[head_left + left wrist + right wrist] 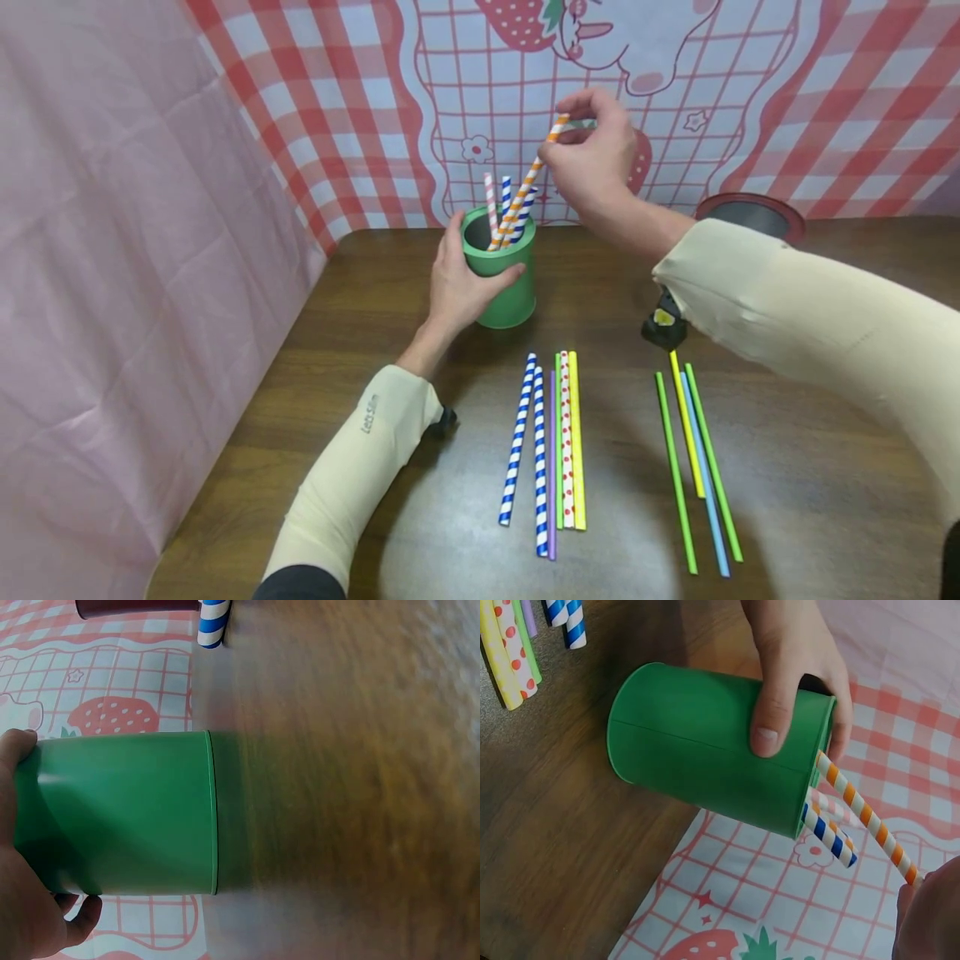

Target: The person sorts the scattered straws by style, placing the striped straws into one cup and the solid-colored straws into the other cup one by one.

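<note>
A green can stands upright near the table's back edge. My left hand grips it just below the rim, with the thumb across the near side. Above the can, my right hand pinches the upper part of an orange-and-white striped paper straw, which leans to the right with its lower end inside the can. A pink-and-white striped straw and blue-and-white striped straws also stick out of the can. The can's wall hides their lower ends.
In front of the can lie blue-striped straws, a purple straw, a red-dotted straw and a yellow straw. Farther right are green straws and a light blue straw. A dark red round container stands behind my right forearm.
</note>
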